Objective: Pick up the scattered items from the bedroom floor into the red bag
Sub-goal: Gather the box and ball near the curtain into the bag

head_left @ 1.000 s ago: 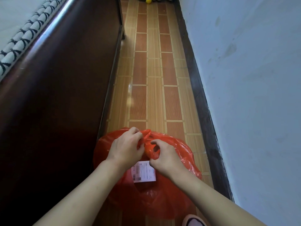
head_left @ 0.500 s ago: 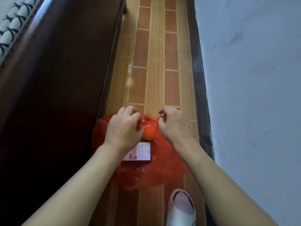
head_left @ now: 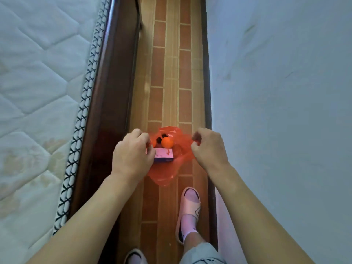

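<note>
From the head camera, my left hand (head_left: pixel 133 154) and right hand (head_left: pixel 208 149) each pinch a side of the red bag (head_left: pixel 167 174), pulling its mouth apart. Between my fists lie an orange ball (head_left: pixel 167 142) and a small box (head_left: pixel 164 155).

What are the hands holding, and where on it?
Both hold the red bag by its top edge: left hand one side, right hand the other.

No text can be read; the print on the small box (head_left: pixel 163 155) is too blurred.
</note>
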Motion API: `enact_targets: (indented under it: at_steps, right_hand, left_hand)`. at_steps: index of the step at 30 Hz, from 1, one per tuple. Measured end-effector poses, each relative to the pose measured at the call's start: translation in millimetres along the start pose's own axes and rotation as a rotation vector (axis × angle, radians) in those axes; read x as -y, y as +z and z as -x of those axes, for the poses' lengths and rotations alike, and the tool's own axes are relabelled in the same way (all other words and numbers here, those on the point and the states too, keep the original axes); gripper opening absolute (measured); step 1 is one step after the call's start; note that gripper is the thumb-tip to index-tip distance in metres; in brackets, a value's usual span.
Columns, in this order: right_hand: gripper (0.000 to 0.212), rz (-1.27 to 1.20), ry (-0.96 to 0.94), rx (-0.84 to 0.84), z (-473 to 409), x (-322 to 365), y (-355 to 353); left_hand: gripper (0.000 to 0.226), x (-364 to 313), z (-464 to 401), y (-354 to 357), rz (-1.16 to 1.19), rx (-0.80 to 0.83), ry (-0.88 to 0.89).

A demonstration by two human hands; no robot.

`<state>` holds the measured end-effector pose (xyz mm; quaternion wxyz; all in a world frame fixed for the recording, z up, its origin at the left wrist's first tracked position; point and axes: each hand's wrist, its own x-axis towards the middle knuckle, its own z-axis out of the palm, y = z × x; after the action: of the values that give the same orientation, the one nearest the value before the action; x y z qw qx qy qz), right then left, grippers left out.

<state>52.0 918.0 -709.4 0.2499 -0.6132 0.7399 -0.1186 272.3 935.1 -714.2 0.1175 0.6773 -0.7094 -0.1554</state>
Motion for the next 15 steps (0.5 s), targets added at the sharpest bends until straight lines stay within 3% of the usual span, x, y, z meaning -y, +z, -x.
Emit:
enact_targets:
  at_steps: [15]
  right_hand:
    - [0.015, -0.146, -0.075, -0.305, 105, 159, -261]
  left_hand:
    - [0.006, -91, 37, -293, 0.158, -0.115, -0.063]
